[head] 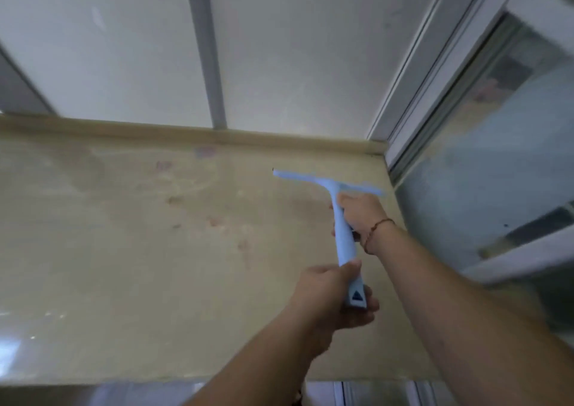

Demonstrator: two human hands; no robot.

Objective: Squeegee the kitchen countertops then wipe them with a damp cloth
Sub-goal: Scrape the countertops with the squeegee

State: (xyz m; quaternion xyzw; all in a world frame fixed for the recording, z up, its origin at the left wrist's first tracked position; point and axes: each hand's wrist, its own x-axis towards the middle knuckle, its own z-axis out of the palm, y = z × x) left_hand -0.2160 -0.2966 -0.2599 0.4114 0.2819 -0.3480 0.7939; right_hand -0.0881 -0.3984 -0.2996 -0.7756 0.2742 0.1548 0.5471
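Observation:
A light blue squeegee (344, 231) lies over the beige stone countertop (124, 250), its blade toward the back right corner near the raised back lip. My right hand (362, 216) grips the upper part of the handle just below the blade; a thin bracelet sits on that wrist. My left hand (329, 293) grips the handle's lower end, with the butt of the handle showing between thumb and fingers. Faint reddish and brown stains mark the countertop left of the squeegee. No cloth is in view.
A white panelled wall with a grey vertical strip (208, 48) rises behind the counter. A sliding glass window with a white frame (435, 73) bounds the counter's right side. The counter's front edge (155, 380) runs along the bottom.

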